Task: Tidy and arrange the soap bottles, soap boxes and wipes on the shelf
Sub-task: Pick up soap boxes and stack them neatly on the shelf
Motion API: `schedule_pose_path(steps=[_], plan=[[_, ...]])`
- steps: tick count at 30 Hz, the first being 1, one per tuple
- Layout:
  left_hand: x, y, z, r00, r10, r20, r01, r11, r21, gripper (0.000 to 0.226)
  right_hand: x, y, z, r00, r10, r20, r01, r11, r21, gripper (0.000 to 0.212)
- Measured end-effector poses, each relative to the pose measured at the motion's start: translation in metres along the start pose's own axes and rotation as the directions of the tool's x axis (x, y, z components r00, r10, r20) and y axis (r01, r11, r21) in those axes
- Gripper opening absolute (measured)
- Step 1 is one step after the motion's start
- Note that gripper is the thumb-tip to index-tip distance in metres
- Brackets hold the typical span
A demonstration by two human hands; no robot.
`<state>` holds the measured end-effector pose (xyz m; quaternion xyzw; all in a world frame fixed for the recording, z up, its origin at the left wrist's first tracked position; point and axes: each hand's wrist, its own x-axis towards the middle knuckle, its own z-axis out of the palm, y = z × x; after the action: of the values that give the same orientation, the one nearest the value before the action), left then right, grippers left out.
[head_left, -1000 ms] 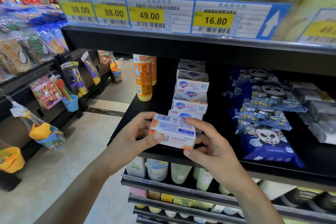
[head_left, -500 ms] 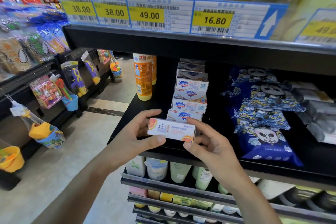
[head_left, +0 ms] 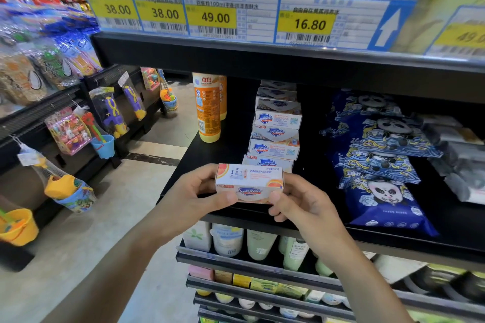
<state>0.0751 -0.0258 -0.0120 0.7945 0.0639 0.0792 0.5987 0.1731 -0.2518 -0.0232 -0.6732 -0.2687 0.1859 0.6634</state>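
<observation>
A white and orange soap box (head_left: 249,182) is held level at the front edge of the black shelf (head_left: 393,237). My left hand (head_left: 194,198) grips its left end, thumb under the front face. My right hand (head_left: 299,204) pinches its right end. Directly behind it a row of several white and blue soap boxes (head_left: 274,144) runs toward the back. Two orange soap bottles (head_left: 209,109) stand upright to the left of the row. Blue panda-print wipes packs (head_left: 380,165) lie overlapping to the right.
Grey packs (head_left: 456,160) lie at the shelf's far right. Price tags (head_left: 307,21) line the shelf above. Lower shelves hold pale bottles (head_left: 259,244). On the left, across the tiled aisle floor (head_left: 86,244), hang toy sets with buckets (head_left: 70,191).
Both hands have turned the soap box so its logo face tips toward me, and it now sits squarer in front of the row.
</observation>
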Motion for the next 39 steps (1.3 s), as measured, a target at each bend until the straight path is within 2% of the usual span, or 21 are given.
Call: schedule_pose_path(steps=[4,8,11,16,22,25,27,33,37,39], plan=[[0.000,-0.001,0.001,1.000,0.001,-0.008,-0.001,1.000,0.004,0.046,0.000,0.000,0.002,1.000,0.015,-0.011,-0.015,1.000,-0.018,0.044],[0.001,-0.001,0.002,1.000,0.002,-0.031,-0.002,1.000,0.021,0.044,-0.001,-0.001,0.004,1.000,0.025,-0.019,-0.026,0.999,-0.030,0.047],[0.002,0.000,0.003,0.999,-0.006,-0.051,0.007,1.000,0.025,0.046,0.000,0.001,0.003,1.000,0.021,-0.013,-0.022,0.999,-0.048,0.041],[0.002,0.001,0.005,0.998,-0.025,-0.058,0.025,1.000,0.003,0.046,0.000,0.005,0.002,1.000,0.005,-0.009,-0.005,0.997,-0.073,0.050],[0.002,0.004,0.008,0.996,-0.055,-0.071,0.054,0.998,-0.010,0.043,0.001,0.010,0.004,0.999,-0.039,-0.037,0.034,0.992,-0.119,0.066],[0.004,0.005,0.011,0.992,-0.083,-0.096,0.081,0.996,-0.023,0.041,0.001,0.009,0.003,0.997,-0.049,-0.067,0.040,0.990,-0.135,0.087],[0.004,0.007,0.013,0.990,-0.087,-0.111,0.085,0.996,-0.024,0.039,0.000,0.009,0.002,0.997,-0.064,-0.054,0.056,0.989,-0.138,0.094],[0.003,0.008,0.014,0.990,-0.077,-0.119,0.075,0.997,-0.015,0.043,0.001,0.009,0.000,0.998,-0.066,-0.011,0.065,0.992,-0.112,0.074],[0.005,0.013,0.014,0.990,-0.074,-0.123,0.072,0.997,-0.014,0.043,0.001,0.010,-0.001,0.998,-0.065,-0.002,0.065,0.992,-0.110,0.072],[0.004,0.013,0.016,0.984,-0.048,-0.173,0.037,0.997,-0.064,0.047,0.003,0.012,-0.002,0.998,-0.054,-0.022,0.052,0.995,-0.084,0.074]])
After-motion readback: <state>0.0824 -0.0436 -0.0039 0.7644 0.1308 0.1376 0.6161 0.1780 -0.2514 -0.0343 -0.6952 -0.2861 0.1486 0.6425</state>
